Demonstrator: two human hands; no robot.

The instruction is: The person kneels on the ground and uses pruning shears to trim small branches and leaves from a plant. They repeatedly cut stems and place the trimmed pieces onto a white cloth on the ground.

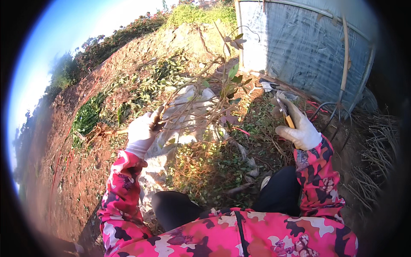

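In a white glove, my left hand grips a woody plant by its lower stems. The plant's reddish roots stick out to the left of the hand, and its thin branches with a few leaves spread up and right. My right hand, gloved as well, holds pruning shears with a yellow-orange handle, apart from the plant. Whether the blades are apart cannot be told. A whitish plastic sheet lies behind the branches. Small green cuttings cover the ground before my knees.
A long-handled fork with curved tines leans at a plastic-covered frame on the right. Dry twigs are piled at the far right. A heap of green leaves lies on the bare soil to the left.
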